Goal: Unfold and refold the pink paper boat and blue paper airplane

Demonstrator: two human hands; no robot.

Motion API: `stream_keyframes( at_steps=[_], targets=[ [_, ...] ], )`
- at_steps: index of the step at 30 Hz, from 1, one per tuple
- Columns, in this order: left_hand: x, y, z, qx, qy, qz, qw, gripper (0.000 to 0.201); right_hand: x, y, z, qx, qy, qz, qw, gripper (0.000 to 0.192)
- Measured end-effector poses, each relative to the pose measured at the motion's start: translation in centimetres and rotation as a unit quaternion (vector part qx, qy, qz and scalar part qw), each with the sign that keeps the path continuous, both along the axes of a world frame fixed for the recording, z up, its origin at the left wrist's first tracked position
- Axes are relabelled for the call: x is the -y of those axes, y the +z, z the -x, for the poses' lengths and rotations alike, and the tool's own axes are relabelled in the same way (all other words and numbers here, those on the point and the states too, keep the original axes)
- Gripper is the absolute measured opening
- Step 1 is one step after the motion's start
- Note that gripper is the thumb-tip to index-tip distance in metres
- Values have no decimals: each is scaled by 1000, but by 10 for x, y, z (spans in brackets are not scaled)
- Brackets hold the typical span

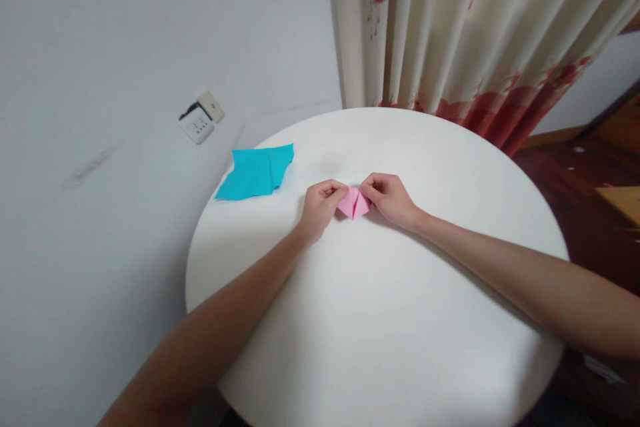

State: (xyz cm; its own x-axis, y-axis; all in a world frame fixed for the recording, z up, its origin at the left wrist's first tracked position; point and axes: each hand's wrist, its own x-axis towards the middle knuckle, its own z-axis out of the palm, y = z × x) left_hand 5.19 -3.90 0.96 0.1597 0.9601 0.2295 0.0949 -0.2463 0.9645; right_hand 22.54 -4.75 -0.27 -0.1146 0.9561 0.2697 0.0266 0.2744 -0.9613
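**Small pink folded-paper piece, pinched from both sides near mid-table**

Set a little to eleven o'clock of the round white smooth tabletop's (pixel 380 320) middle: small pink folded-paper piece (pixel 353 204), pointed toward six o'clock, with a dark slit down the centre. Pinched at nine o'clock by the bare left hand (pixel 321 208) and at three o'clock by the bare right hand (pixel 390 199), thumbs against forefingers, with a narrow grip on either side.

For good handling, pinch lightly and evenly, near the layers' edges. Match both flaps along the slit before pressing. Brace against the tabletop for a sharp crease, and avoid pulling outward, likely to tear or skew thin paper. Run a thumbnail from the centre toward each tip.

Hard to make out: the upper corners, covered by thumbs and fingers; the underside and number of layers. Cannot tell whether touching the tabletop or just above.

Between nine and ten o'clock, well apart: creased turquoise paper sheet (pixel 250 175), possibly more than one layer. Beyond, at one o'clock, cream-and-red floral fabric curtain (pixel 465 33), cut off above. Far out at four o'clock, a pale shape (pixel 604 368), too dim to identify.
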Motion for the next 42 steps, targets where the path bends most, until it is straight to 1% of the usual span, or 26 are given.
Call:
stream_keyframes(
  at_steps=[6, 11, 15, 24, 27, 30, 33, 36, 39, 42],
  targets=[
    [-6, -5, 2, 24, 20, -12, 999, 20, -2, 2, -2, 1, -56, -14, 998, 22],
    [-11, -9, 3, 53, 41, -45, 997, 28, -8, 4, -10, 8, -101, -49, 994, 18],
    [-14, -10, 7, 51, 57, -49, 996, 29, -13, 6, -18, 32, -128, -73, 989, 16],
    [-17, -11, 10, 38, 90, -59, 993, 28, -15, 15, -27, 58, -162, -65, 983, 14],
    [-19, -12, 11, 51, 91, -59, 993, 26, -15, 16, -29, 61, -176, -73, 980, 14],
    [-20, -13, 12, 75, 89, -66, 991, 24, -15, 18, -29, 42, -191, -78, 978, 15],
    [-19, -12, 11, 110, 78, -68, 989, 24, -15, 19, -29, 14, -203, -88, 975, 18],
    [-18, -10, 9, 126, 78, -67, 987, 26, -14, 20, -28, 1, -212, -80, 974, 22],
    [-18, -9, 9, 117, 85, -67, 987, 26, -14, 19, -28, -6, -213, -72, 974, 21],
    [-20, -10, 10, 110, 82, -76, 988, 26, -14, 17, -28, -9, -194, -84, 977, 16]
  ],
)
